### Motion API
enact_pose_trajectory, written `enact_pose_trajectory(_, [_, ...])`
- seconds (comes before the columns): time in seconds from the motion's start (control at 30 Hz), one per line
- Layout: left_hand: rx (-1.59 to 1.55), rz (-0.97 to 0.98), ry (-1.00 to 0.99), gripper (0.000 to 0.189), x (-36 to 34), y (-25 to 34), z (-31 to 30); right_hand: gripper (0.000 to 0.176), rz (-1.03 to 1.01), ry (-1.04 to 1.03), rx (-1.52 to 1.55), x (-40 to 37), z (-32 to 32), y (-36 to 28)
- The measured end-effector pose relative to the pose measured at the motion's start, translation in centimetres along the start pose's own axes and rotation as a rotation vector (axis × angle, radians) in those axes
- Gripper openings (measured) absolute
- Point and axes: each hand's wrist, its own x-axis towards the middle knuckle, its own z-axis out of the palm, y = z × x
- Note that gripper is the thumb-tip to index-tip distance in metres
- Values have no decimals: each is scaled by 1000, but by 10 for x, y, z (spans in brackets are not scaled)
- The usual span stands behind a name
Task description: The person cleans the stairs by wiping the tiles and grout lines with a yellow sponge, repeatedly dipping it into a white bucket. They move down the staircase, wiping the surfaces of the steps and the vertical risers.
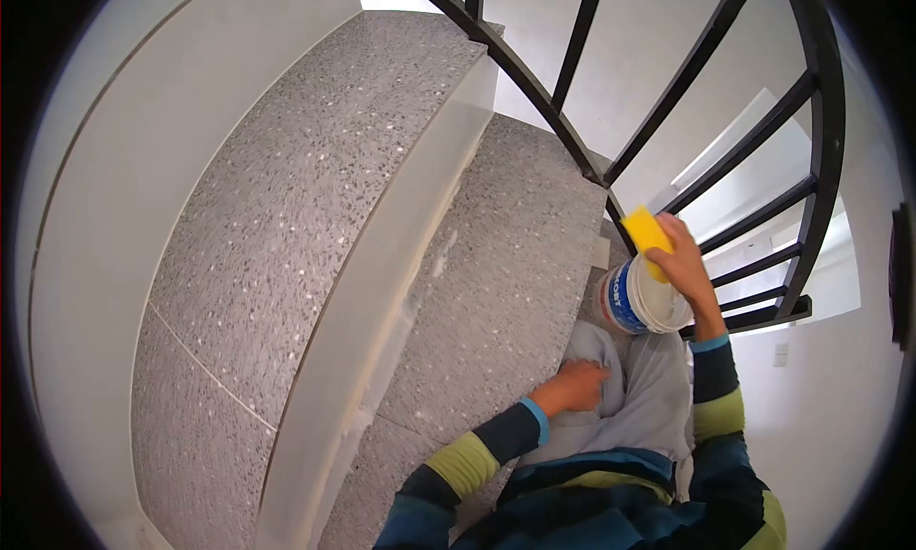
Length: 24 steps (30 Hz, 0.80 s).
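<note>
Right hand (679, 261) grasps sponge (645, 232) over bucket (626, 298) near tread (506, 254) edge; weakened pinch could drop it. Left hand (574, 386): grip, I cannot tell.

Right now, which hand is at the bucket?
The right hand, gripping a yellow sponge at the mouth of the white bucket; the left hand is down on the gray trousers.
</note>
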Motion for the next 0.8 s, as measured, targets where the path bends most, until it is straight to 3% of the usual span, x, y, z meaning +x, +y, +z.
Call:
enact_pose_trajectory(0.13, [33, -56, -61, 46, 2, 3, 0, 57, -295, 38, 306, 57, 78, -77])
enact_pose_trajectory(0.27, [28, -66, -72, 41, 2, 3, 0, 51, -417, 330, -251, 136, 157, -123])
enact_pose_trajectory(0.4, [63, -65, -121, 37, 3, 4, -3, 42, -360, 378, -457, 190, 184, -113])
enact_pose_trajectory(0.5, [64, -38, -80, 35, 3, 5, 1, 34, -308, 280, -587, 194, 181, -98])
enact_pose_trajectory(0.57, [65, -99, -113, 37, 2, 10, -8, 27, -117, 123, -785, 187, 174, -94])
enact_pose_trajectory(0.6, [66, -98, -116, 37, 0, 10, -8, 27, -114, 123, -784, 182, 174, -98])
enact_pose_trajectory(0.67, [68, -76, -79, 38, -3, 11, -10, 22, 34, 35, -1191, 171, 178, -109])
enact_pose_trajectory(0.8, [28, -20, -44, 41, 3, 2, -2, 23, 17, -158, -1055, 139, 163, -88])
